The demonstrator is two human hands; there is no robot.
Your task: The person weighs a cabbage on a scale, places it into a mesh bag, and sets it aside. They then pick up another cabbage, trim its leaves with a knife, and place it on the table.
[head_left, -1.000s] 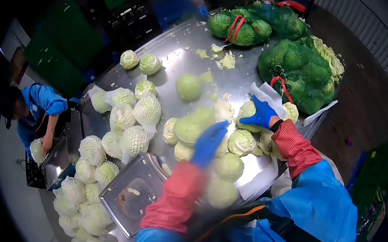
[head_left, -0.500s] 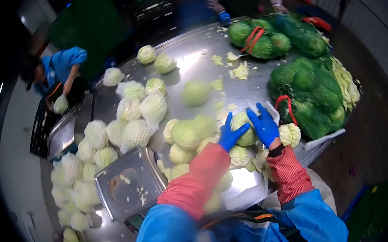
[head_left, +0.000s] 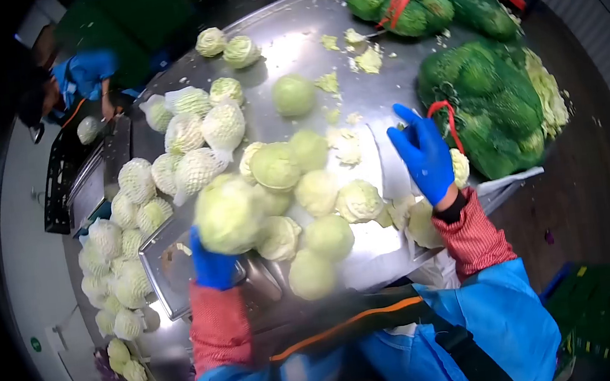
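Observation:
My left hand, in a blue glove, grips a pale green cabbage lifted beside the metal scale tray. The cabbage hides most of the fingers. My right hand, also gloved in blue, is open and holds nothing. It is over the right side of the steel table, near a green net bag of cabbages tied with a red band. Between my hands lies a group of bare cabbages, among them a leafy one and a smooth one.
Several cabbages in white foam nets fill the left side. A second net bag lies at the far right, with loose leaf scraps near it. A co-worker at the left holds a netted cabbage near a black crate.
My left hand has moved left with a cabbage, away from my right hand. My right hand has let go and risen slightly. The view has shifted, and the far co-worker is mostly out of frame.

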